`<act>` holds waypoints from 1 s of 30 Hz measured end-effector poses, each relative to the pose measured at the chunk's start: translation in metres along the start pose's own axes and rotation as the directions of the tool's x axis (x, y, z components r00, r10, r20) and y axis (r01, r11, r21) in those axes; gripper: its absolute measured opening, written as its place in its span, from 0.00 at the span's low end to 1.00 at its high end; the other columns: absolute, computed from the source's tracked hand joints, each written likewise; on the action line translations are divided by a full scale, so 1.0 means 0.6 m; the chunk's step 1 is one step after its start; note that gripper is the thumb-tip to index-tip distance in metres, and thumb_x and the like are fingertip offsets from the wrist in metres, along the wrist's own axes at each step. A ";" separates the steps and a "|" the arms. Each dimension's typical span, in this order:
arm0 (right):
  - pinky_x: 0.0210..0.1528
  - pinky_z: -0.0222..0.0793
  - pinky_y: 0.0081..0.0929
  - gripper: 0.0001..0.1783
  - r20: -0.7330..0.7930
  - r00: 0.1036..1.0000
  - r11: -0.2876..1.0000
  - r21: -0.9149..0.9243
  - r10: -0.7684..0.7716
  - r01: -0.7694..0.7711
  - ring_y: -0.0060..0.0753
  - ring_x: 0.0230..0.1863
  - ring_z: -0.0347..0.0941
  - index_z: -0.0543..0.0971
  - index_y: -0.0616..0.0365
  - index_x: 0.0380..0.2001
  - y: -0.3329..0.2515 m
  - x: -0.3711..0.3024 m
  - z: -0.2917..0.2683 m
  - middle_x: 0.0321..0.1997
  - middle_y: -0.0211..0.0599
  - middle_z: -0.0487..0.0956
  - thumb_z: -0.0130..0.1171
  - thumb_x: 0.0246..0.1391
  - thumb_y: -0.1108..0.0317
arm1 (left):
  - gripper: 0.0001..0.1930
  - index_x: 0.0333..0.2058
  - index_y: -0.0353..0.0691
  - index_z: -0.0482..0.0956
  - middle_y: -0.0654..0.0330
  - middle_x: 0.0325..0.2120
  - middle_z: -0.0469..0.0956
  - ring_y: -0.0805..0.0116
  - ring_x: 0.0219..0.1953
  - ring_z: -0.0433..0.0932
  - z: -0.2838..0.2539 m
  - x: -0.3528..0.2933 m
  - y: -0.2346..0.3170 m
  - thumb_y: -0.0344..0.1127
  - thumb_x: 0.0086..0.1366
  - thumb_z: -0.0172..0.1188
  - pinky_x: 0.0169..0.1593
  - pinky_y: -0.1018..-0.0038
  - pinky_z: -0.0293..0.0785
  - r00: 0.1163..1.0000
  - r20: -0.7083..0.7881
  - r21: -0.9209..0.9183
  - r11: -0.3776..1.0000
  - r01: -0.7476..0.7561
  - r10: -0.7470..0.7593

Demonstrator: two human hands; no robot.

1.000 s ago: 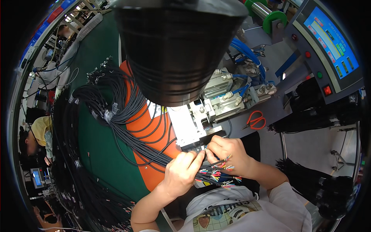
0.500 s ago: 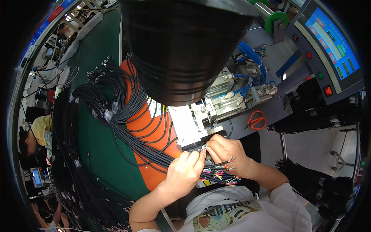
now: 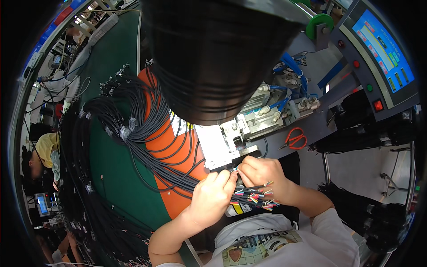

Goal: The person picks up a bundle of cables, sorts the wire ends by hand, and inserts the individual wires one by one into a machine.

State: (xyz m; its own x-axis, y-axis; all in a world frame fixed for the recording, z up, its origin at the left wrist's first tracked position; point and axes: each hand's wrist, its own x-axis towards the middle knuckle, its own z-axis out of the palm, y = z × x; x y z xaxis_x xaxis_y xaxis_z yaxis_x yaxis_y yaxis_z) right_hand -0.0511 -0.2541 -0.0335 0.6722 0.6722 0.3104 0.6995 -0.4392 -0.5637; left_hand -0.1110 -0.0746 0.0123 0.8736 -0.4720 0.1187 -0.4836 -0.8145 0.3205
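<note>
At the front edge of the white press block, the left hand and right hand meet with fingertips pressed together, pinching a thin wire end between them. The bundle of coloured wire ends lies under the right hand, its long axis running left to right with tips fanning rightward. Below the block, a yellow-and-black label sits on a white bottle, and the orange mat lies left of the block.

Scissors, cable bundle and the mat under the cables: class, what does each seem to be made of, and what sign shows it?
Scissors: red handles, likely smooth plastic; blades look metal.
Cable bundle: black matte jackets, probably rubber or plastic; they bend in loose curves.
Mat: orange, flat, dull; perhaps rubber or plastic sheet.
</note>
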 end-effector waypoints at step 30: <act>0.21 0.60 0.15 0.05 0.095 0.938 0.810 0.480 0.333 -0.337 0.12 0.18 0.64 0.77 0.64 0.29 0.018 -0.005 0.016 0.19 0.27 0.74 0.61 0.52 0.74 | 0.21 0.37 0.32 0.79 0.55 0.29 0.72 0.56 0.34 0.73 0.004 -0.052 -0.028 0.18 0.38 0.60 0.37 0.65 0.69 0.964 -0.197 -0.078 0.983 0.166 -0.179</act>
State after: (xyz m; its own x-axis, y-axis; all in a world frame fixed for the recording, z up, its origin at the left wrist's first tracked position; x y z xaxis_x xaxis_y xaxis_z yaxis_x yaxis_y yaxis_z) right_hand -0.0481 -0.2549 -0.0479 0.8406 0.5408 0.0305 0.2240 -0.2959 -0.9286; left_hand -0.1299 -0.0469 0.0009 0.9393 -0.2432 0.2419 -0.3259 -0.8528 0.4080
